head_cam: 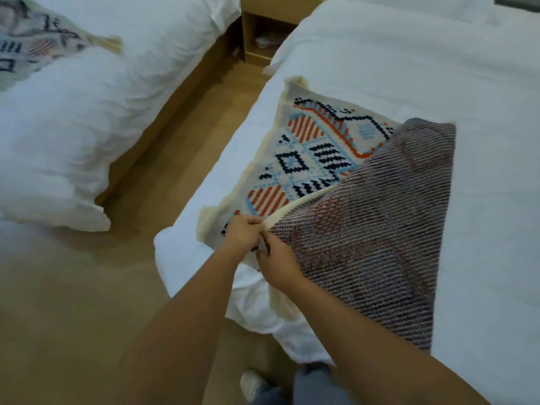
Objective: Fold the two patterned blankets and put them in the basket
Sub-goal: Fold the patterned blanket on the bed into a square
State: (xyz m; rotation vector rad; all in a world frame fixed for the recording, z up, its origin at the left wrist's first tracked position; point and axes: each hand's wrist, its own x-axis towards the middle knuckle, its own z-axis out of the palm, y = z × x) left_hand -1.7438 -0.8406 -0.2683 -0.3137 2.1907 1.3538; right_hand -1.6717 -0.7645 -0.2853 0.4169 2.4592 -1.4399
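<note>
A patterned blanket (309,159) with orange, blue and black shapes lies on the right bed (423,68). Its right half is folded over, showing the dark striped underside (380,229). My left hand (242,235) and my right hand (277,261) sit together at the blanket's near corner, both pinching the cream edge of the folded layer. A second patterned blanket (32,39) lies on the left bed (102,83), at the top left of the view. No basket is in view.
A strip of wooden floor (163,171) runs between the two white beds. A wooden nightstand (263,33) stands at the far end of the gap. My legs and a light shoe (251,384) show at the bottom.
</note>
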